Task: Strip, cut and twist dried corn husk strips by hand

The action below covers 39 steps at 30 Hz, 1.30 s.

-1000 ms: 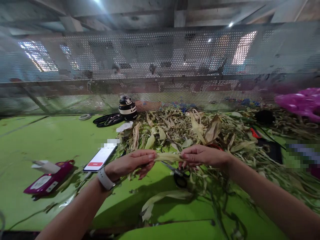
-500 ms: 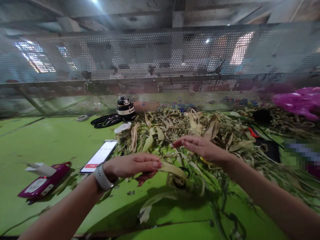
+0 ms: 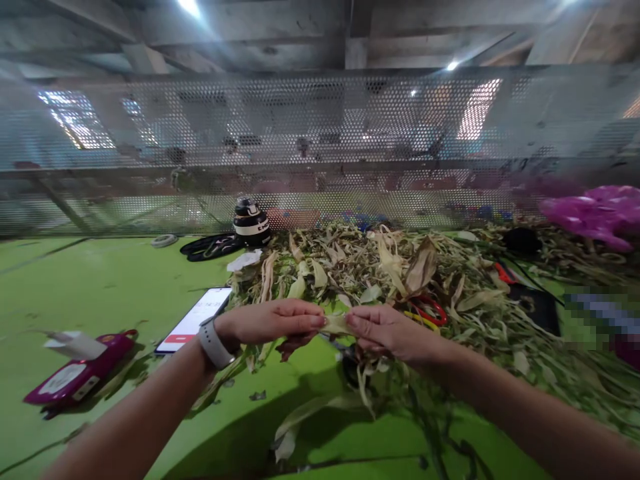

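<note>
Between my hands stretches a short pale strip of dried corn husk (image 3: pixel 335 325). My left hand (image 3: pixel 273 322), with a light watch band on its wrist, pinches one end between thumb and fingers. At the other end, the thumb and fingers of my right hand (image 3: pixel 385 330) are closed on the strip. Below my right hand hang more husk strips, partly hiding a dark round object (image 3: pixel 354 367) that I cannot make out. Scissors with red and yellow handles (image 3: pixel 433 312) lie just beyond that hand. A longer loose husk (image 3: pixel 305 420) rests on the green table nearer me.
A wide heap of dry husks (image 3: pixel 345 250) spreads behind my hands and to the right. At left lie a lit phone (image 3: pixel 200 313) and a magenta device (image 3: pixel 80 377). A black jar (image 3: pixel 251 227) stands before the perforated metal screen (image 3: pixel 300 133). A pink plastic bag (image 3: pixel 595 213) sits far right.
My right hand has come down and left and taken hold of the husk strip beside my left hand. The red and yellow scissor handles now show more. My left hand keeps its pinch.
</note>
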Tool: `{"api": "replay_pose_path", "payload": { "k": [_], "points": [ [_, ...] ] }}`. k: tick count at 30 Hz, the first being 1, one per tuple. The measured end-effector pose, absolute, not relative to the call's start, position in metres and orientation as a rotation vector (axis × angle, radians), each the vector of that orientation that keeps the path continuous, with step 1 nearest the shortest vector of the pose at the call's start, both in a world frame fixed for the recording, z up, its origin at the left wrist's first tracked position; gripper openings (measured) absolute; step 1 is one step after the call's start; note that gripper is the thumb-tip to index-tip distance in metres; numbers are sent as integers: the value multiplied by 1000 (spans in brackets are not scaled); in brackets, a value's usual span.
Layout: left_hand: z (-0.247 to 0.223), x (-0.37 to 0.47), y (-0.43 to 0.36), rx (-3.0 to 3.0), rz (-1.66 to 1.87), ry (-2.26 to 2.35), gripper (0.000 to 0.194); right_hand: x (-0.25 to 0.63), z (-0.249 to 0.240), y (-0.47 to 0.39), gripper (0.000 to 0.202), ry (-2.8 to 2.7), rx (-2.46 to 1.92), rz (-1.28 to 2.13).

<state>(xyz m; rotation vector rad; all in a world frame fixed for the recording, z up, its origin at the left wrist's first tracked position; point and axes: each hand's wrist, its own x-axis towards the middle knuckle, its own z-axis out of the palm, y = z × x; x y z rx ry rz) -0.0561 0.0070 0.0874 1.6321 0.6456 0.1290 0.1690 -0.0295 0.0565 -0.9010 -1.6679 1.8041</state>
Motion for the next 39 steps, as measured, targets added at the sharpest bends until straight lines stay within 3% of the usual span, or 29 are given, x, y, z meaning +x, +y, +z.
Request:
{"api": "replay_pose_path", "payload": {
  "k": [15,24,33,37,39],
  "points": [
    [57,-108,37,1288,284,718,23,182,45,-7,33,-1664,-934,1939],
    [46,-118,62,1286,179,690,32,186,39,0,30,-1423,-934,2174],
    [40,-73,84,1573,471,1156,39,175,35,1,35,-991,-1119,1876],
    [49,-43,52,1898,937,1392,25,176,29,8,35,-916,-1153,1741],
    [49,-25,29,1953,863,1284,32,174,27,9,37,-927,-1172,1681]
  ]
}}
